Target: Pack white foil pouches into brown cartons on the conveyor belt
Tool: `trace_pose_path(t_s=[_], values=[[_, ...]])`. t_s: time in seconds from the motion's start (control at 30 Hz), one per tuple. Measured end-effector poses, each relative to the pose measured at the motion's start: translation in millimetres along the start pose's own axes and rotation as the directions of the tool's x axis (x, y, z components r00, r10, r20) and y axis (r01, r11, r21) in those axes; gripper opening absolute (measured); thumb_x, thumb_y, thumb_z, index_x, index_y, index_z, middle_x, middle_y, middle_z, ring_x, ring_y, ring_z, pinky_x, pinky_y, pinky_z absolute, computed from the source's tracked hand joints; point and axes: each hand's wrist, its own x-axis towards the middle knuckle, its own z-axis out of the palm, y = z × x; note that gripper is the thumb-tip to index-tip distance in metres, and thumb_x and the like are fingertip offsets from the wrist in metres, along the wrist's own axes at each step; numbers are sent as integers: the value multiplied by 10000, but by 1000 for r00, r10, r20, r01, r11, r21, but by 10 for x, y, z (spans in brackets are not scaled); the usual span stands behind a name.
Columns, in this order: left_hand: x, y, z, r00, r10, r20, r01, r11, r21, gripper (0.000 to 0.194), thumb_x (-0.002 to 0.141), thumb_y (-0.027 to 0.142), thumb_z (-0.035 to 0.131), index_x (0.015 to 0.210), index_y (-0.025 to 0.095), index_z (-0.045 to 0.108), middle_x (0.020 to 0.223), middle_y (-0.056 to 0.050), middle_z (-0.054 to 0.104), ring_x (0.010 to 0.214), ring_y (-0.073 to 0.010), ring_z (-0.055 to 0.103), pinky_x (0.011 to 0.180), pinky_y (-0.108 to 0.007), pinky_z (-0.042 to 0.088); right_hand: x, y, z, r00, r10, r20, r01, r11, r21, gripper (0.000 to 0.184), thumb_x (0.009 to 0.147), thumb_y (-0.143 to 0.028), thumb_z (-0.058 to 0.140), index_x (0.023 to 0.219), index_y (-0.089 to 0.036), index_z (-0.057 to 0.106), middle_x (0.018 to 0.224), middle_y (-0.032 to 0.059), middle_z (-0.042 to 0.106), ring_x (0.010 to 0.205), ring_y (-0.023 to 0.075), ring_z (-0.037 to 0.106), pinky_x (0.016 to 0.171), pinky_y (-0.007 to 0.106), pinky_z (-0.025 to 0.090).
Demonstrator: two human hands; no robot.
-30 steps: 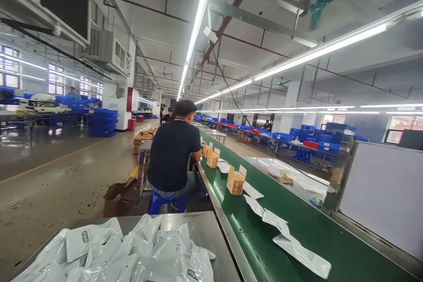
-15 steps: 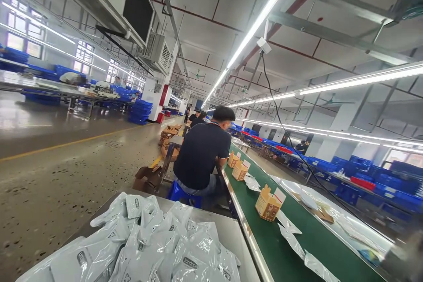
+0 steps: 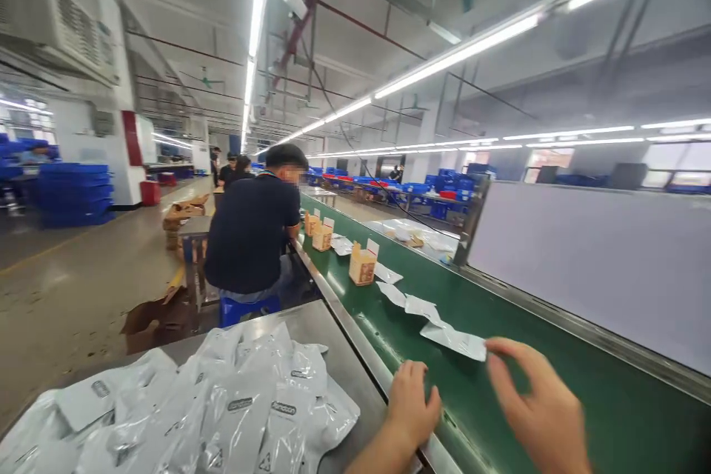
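My right hand [image 3: 541, 404] reaches over the green conveyor belt, thumb and index finger pinching the near end of a white pouch [image 3: 455, 341]. That pouch lies on the belt at the end of a line of similar white pouches [image 3: 421, 307]. My left hand [image 3: 412, 404] is above the belt's metal side rail, its fingers slightly curled and its thumb apart, with nothing visible in it. To its left, a heap of shiny white printed pouches [image 3: 238, 407] covers much of the metal table [image 3: 355, 355].
Small open cardboard boxes [image 3: 362, 266] stand farther up the green belt [image 3: 411, 378]. A person in a dark shirt [image 3: 249, 237] sits on a blue stool [image 3: 248, 309] at the belt's left side. A pale panel [image 3: 594, 266] rises along the right side. Brown cartons [image 3: 158, 322] lie on the floor.
The view has swung right and down. Both my hands have come into view over the belt, the right one now on a pouch. The pale panel is newly visible.
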Motion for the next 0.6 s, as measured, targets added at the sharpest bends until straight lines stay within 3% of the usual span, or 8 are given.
trace_pose_path(t_s=[0.07,0.17,0.23,0.3,0.37,0.43,0.53,0.6], values=[[22,-34,17,1000,10,-15,-10,1000,-12,270,760,161,455,1010,147,557,1017,-115,566,997,-262,502,922,-459,401,171,175,121,996,60,59,-54,994,-99,313,907,-342,359,955,-212,640,1041,86,619,1007,217,541,909,378,432],[26,-66,25,998,-6,-66,3,999,-51,237,765,157,445,978,168,547,955,-85,579,945,-234,532,890,-430,429,418,525,482,961,240,139,-196,941,-275,349,881,-314,374,1081,-229,646,1157,95,586,1089,263,498,914,443,404],[41,-94,25,992,-43,-119,32,996,-89,220,759,162,462,964,182,541,921,-64,588,919,-213,558,881,-403,449,461,802,722,907,399,134,-325,867,-378,392,875,-354,406,1202,-263,602,1285,131,506,1187,351,424,916,568,354],[118,-135,12,970,-118,-212,92,987,-129,200,778,179,456,967,188,519,905,-55,587,903,-197,582,872,-379,470,401,1063,890,824,549,142,-434,772,-465,426,865,-430,436,1243,-297,581,1334,174,455,1192,450,399,840,673,333],[297,-187,-27,914,-221,-340,173,971,-166,187,808,203,443,991,187,479,923,-64,577,914,-195,594,876,-374,480,290,1264,973,749,644,156,-492,698,-521,444,866,-503,422,1234,-318,588,1296,197,478,1106,478,469,755,665,377],[587,-243,-95,825,-314,-469,254,949,-189,221,822,220,458,1037,175,433,995,-93,554,977,-210,581,917,-391,464,177,1385,988,727,664,171,-488,677,-551,452,882,-522,391,1248,-327,571,1289,192,477,1059,439,519,751,593,421],[1150,-335,-232,706,-386,-593,344,920,-189,402,782,206,557,1134,152,369,1174,-156,484,1160,-253,487,1020,-413,387,45,1444,934,766,615,187,-425,702,-571,478,899,-448,401,1316,-237,501,1342,233,400,1045,387,547,804,514,438],[1527,-411,-327,671,-407,-620,389,905,-174,545,726,182,637,1183,151,341,1257,-178,437,1261,-280,400,1068,-425,332,-26,1448,883,800,562,212,-370,739,-563,479,905,-361,389,1321,-136,464,1322,269,400,1000,349,577,791,466,459]])
